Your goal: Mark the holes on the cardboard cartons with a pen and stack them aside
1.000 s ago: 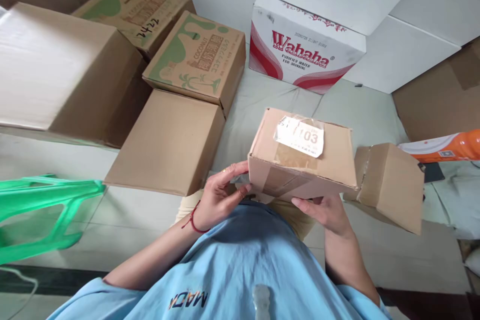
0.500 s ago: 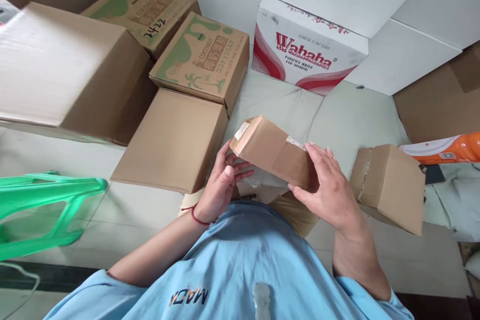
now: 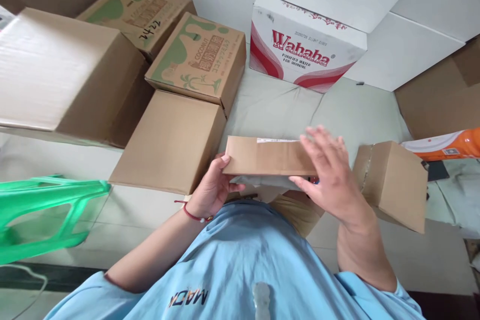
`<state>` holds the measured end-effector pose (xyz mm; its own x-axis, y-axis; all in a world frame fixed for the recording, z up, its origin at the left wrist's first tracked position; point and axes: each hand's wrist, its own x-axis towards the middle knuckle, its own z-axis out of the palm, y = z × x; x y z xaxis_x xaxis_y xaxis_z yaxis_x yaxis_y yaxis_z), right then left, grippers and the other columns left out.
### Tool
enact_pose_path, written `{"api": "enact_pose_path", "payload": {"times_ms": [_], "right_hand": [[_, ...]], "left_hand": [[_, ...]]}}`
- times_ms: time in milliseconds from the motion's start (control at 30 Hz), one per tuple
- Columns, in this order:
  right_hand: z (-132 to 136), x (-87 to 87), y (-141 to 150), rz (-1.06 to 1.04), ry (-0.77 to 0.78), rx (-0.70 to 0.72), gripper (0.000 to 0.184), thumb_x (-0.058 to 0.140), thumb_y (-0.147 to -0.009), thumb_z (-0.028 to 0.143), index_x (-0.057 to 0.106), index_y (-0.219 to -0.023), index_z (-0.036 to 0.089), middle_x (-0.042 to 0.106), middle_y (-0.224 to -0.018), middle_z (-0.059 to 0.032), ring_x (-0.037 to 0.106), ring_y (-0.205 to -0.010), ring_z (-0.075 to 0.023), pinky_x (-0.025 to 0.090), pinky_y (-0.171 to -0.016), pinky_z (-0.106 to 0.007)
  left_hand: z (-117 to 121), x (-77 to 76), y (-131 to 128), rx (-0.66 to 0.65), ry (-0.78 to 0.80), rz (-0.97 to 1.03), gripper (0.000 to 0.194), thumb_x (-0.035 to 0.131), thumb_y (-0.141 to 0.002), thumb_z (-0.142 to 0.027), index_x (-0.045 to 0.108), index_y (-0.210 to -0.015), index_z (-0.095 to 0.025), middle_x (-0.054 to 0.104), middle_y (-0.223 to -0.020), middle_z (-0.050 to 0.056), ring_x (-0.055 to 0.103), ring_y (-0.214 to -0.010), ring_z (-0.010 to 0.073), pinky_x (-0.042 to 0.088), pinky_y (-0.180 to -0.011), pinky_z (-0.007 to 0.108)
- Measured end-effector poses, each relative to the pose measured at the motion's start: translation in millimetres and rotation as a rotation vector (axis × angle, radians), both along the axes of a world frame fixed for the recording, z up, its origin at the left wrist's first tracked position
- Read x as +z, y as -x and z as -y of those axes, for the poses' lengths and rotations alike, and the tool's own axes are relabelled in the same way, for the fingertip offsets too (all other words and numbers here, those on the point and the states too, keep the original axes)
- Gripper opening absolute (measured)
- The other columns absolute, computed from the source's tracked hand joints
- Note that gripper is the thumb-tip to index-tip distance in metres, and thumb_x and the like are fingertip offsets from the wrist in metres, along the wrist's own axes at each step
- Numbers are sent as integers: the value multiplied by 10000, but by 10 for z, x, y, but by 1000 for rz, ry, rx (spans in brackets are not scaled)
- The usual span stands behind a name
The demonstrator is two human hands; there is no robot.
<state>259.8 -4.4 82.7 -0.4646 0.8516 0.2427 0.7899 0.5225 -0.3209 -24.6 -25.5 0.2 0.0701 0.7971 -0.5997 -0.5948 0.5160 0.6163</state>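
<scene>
A small brown cardboard box [image 3: 270, 157] is held up in front of my waist, its long side facing me. A white label strip [image 3: 275, 140] shows along its upper edge. My left hand [image 3: 213, 185] grips the box's left end, thumb on the near face and the other fingers beneath it. At the opposite end my right hand [image 3: 333, 180] has its fingers spread and slightly blurred, thumb just under the lower edge. Whether those fingers press on the box is hard to see. The box's far side is hidden.
Left of the hands stand a plain carton [image 3: 168, 140], coconut drink cartons [image 3: 198, 60] and a large carton [image 3: 56, 70]. A Wahaha water carton [image 3: 303, 50] stands ahead. To the right are a smaller carton [image 3: 397, 185] and an orange bottle [image 3: 450, 145]; a green stool [image 3: 52, 215] is at left.
The small box has turned from a slant to level, its left end coming down toward me. My left hand has closed on that end. The right hand's fingers have lifted and spread.
</scene>
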Motion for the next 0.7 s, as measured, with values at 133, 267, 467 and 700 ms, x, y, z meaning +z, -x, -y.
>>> {"api": "enact_pose_path", "payload": {"times_ms": [133,267,467,700], "right_hand": [[86,78,-120,-428,-416,-332,644,805,-984,409,610,-1594,339,583,-1667,-113,507,-1597,-449,448,-1282,-727],[195,-55,-214,-933,-595,-610,282,712,-1029,420,785,-1277,311,730,-1343,-91,692,-1355,-382,585,-1122,-654],[460,-358,-243,-1093,138,-537,426,717,-1004,606,760,-1313,315,778,-1213,-104,751,-1181,-332,619,-1010,-514],[493,-370,-201,-1218,317,-515,464,828,-930,614,775,-1280,314,810,-1178,-85,769,-1085,-301,646,-925,-446]], "left_hand": [[16,-102,11,43,85,203,498,845,-811,-575,716,-1145,-229,741,-829,11,707,-687,184,604,-474,237],[4,-161,33,-34,110,368,559,817,-829,-610,723,-1233,-234,803,-901,55,765,-767,234,588,-468,231],[-29,-305,-6,-175,193,522,692,878,-716,-677,738,-1213,-216,807,-932,116,761,-775,225,525,-470,174],[14,-298,-82,-114,157,526,706,896,-723,-652,707,-1261,-235,812,-1030,98,798,-895,267,576,-500,199]]}}
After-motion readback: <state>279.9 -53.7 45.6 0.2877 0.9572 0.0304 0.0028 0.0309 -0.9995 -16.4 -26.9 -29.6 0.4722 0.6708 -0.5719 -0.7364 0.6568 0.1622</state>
